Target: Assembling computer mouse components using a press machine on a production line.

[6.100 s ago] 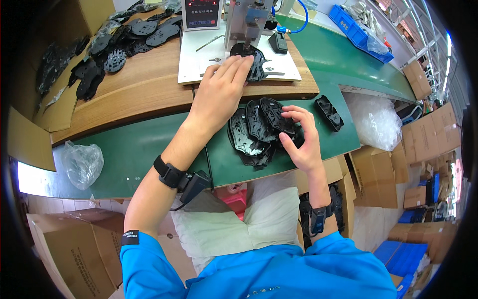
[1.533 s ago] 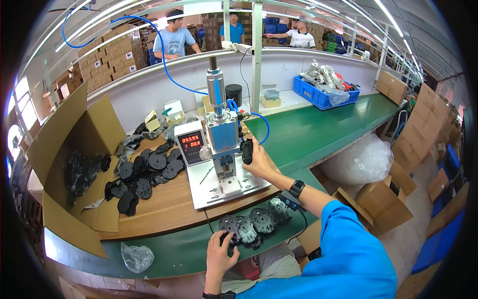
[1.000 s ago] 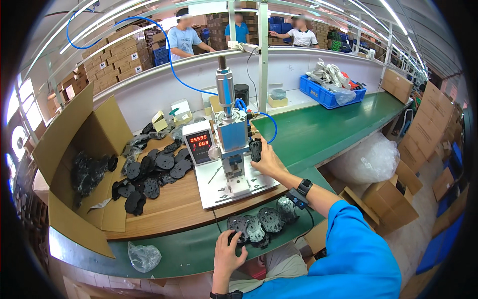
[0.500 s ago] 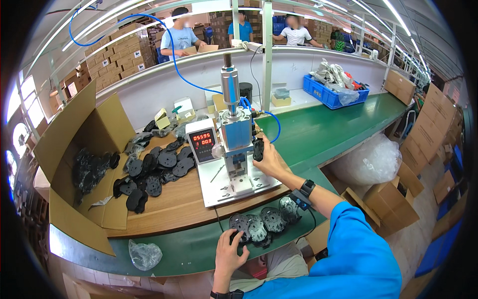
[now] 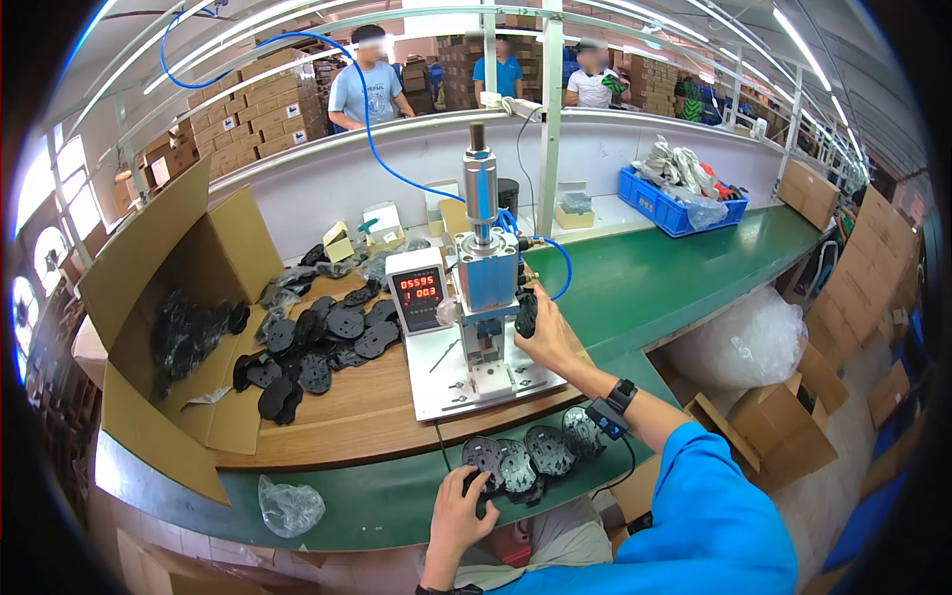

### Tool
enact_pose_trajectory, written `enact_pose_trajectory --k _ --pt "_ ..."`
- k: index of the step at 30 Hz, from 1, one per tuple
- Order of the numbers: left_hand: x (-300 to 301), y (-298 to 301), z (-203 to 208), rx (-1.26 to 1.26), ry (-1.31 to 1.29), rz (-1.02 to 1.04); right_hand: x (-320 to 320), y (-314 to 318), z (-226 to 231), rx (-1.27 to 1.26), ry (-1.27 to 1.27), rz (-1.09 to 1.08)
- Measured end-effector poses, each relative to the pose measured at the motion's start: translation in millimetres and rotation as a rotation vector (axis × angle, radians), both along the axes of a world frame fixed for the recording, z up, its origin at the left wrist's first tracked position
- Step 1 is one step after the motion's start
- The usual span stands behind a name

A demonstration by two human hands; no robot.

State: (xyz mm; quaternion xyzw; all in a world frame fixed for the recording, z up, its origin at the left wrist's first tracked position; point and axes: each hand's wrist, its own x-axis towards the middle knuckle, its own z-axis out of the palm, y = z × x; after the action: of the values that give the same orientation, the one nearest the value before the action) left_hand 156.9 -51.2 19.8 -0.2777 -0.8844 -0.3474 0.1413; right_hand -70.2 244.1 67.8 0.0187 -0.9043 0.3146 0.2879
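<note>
A bench-top press (image 5: 486, 268) with a metal cylinder on top stands on a white base plate. To the right of its column my right hand (image 5: 551, 342) is closed around a small black plastic part (image 5: 527, 313). Near the bench's front edge lies a row of black, oval molded plastic pieces (image 5: 548, 451), some shining under the light. My left hand (image 5: 458, 518) rests beside the leftmost piece, thumb apart, fingertips at its edge. A control box (image 5: 417, 290) with red lit digits sits left of the press.
Black molded pieces (image 5: 315, 337) are heaped on the wooden board, beside an open carton (image 5: 149, 268) holding more. A clear plastic bag (image 5: 290, 507) lies at front left. A blue crate (image 5: 682, 201) stands on the green bench (image 5: 654, 268). Several people are behind the partition.
The view has shifted slightly, so the bench scene sits a little to the right and lower. Both hands keep nearly the same places by the press and the row.
</note>
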Motion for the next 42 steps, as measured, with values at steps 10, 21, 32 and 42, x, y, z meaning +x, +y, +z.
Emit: enact_pose_trajectory --k 10,21,32,42 --pt "1 -2 0 0.021 0.002 -0.004 -8 7 -14 -0.038 -0.075 -0.083" --pt "2 -3 -1 0.0 -0.015 -0.032 -13 6 -23 -0.064 -0.034 -0.082" --pt "2 -2 4 0.064 -0.02 -0.037 136 -19 27 -0.251 0.069 0.201" --pt "-4 -6 4 0.007 0.161 -0.242 229 -27 -12 -0.011 -0.191 0.168"
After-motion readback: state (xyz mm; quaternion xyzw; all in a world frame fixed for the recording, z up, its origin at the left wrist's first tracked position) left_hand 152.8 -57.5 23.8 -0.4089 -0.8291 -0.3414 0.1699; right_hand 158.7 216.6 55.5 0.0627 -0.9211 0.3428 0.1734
